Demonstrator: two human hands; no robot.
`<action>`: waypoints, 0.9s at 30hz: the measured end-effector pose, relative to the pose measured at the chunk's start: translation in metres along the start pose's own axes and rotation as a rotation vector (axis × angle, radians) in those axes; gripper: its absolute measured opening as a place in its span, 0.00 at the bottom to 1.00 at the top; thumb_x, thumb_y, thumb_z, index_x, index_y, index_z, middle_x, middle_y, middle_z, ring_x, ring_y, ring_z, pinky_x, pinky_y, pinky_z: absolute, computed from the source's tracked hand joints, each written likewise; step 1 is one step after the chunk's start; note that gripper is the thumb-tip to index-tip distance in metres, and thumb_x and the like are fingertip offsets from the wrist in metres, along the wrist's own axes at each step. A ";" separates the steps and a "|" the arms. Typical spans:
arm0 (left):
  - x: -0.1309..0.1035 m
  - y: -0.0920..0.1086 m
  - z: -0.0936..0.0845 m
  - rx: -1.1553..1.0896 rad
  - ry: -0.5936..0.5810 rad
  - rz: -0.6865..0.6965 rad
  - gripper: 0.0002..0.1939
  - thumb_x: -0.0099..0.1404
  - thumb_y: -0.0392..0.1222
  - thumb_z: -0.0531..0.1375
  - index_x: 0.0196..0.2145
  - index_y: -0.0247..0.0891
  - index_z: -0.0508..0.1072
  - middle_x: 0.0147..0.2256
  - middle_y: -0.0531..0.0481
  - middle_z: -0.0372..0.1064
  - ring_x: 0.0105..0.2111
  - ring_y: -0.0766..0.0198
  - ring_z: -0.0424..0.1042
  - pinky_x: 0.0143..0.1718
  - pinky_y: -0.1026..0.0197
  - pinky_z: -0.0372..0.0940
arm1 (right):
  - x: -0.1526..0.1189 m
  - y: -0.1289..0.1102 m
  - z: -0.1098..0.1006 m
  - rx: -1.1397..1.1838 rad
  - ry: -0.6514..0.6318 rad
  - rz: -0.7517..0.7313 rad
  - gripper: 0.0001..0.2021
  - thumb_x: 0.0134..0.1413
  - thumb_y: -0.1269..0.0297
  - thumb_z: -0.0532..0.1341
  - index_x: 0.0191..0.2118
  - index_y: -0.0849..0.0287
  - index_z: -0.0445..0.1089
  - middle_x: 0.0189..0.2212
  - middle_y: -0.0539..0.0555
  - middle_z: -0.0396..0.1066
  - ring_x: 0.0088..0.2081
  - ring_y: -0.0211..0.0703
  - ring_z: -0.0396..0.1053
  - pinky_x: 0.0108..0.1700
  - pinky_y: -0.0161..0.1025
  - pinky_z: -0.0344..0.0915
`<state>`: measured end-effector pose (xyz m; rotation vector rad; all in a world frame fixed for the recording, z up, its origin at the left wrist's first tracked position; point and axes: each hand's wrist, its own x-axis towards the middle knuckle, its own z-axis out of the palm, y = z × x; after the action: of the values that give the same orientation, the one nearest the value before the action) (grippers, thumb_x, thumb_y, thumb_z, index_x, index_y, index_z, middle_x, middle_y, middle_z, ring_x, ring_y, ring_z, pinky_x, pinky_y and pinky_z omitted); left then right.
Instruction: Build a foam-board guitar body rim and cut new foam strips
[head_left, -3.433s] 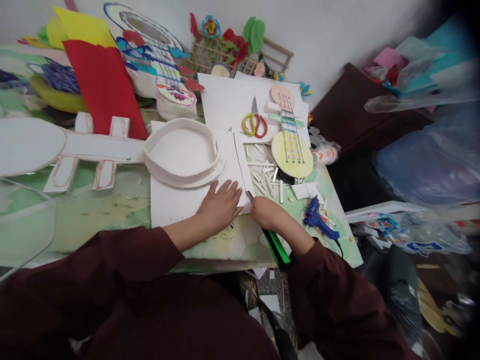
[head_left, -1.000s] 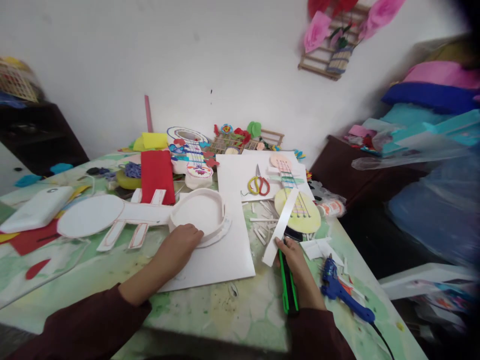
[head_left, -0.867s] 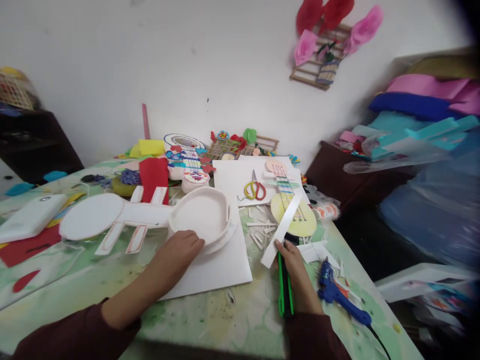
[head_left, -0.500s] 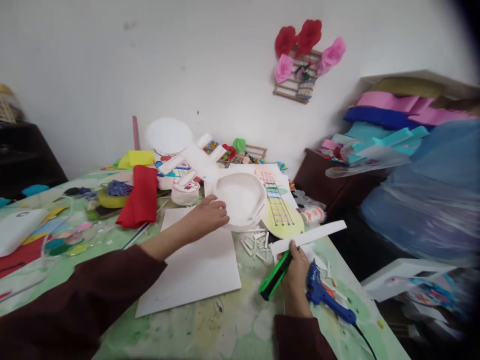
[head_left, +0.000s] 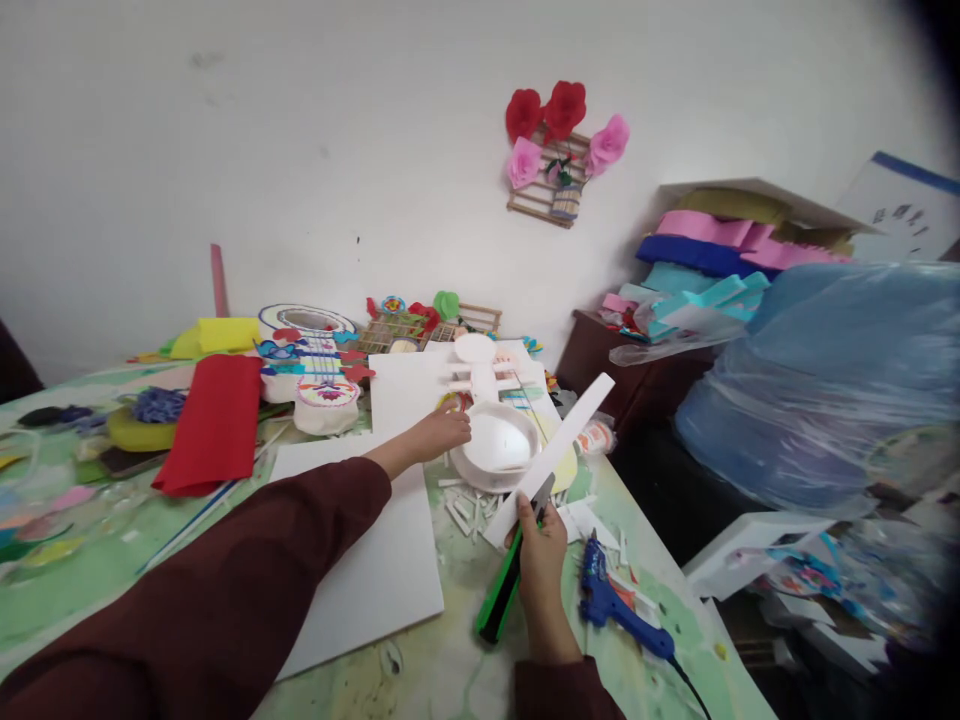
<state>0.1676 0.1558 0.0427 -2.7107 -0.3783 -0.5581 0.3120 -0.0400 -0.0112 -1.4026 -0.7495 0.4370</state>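
A white foam model of a stringed instrument (head_left: 486, 462), with a round hollow body and a neck with side pegs, lies on the table with its neck pointing away. My left hand (head_left: 444, 432) is at the left rim of its body, fingers curled onto the edge. In my right hand (head_left: 541, 550) are a green utility knife (head_left: 501, 592), blade out, and a long white foam strip (head_left: 566, 440) pinched against it. The strip slants up to the right, across part of the model. Short white foam scraps (head_left: 463, 512) lie below the body.
White foam board (head_left: 375, 570) lies before me, and a blue glue gun (head_left: 619, 605) with its cord sits at right. A decorated instrument (head_left: 322, 385) and red felt (head_left: 214, 420) are at left. A plastic-wrapped blue stack (head_left: 750, 390) stands beyond the table's right edge.
The white model has been turned and lowered, its neck now pointing away instead of to the upper left. The strip and knife in my right hand tilt more steeply. The view has swung right.
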 end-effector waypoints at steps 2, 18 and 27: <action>-0.011 0.006 -0.001 -0.103 -0.025 0.008 0.14 0.59 0.26 0.53 0.37 0.40 0.74 0.42 0.47 0.73 0.48 0.61 0.66 0.55 0.54 0.50 | -0.002 0.000 0.003 0.010 -0.033 -0.036 0.21 0.43 0.44 0.61 0.30 0.60 0.67 0.22 0.49 0.68 0.25 0.39 0.63 0.28 0.35 0.60; -0.096 0.089 -0.070 -1.441 0.086 -0.864 0.17 0.57 0.53 0.61 0.29 0.33 0.67 0.24 0.55 0.62 0.23 0.70 0.61 0.25 0.65 0.58 | -0.037 -0.019 0.058 0.045 -0.875 0.142 0.16 0.45 0.49 0.62 0.28 0.58 0.65 0.16 0.43 0.56 0.14 0.32 0.54 0.14 0.32 0.55; -0.149 0.088 -0.035 -1.671 0.277 -1.216 0.22 0.52 0.54 0.65 0.32 0.31 0.69 0.28 0.49 0.69 0.26 0.67 0.65 0.28 0.65 0.58 | -0.034 0.010 0.074 0.190 -0.912 0.257 0.19 0.47 0.46 0.60 0.27 0.58 0.61 0.16 0.45 0.64 0.11 0.31 0.56 0.13 0.30 0.49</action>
<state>0.0523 0.0348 -0.0144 -3.1117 -2.3861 -2.3621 0.2380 -0.0085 -0.0287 -1.0864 -1.2107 1.3628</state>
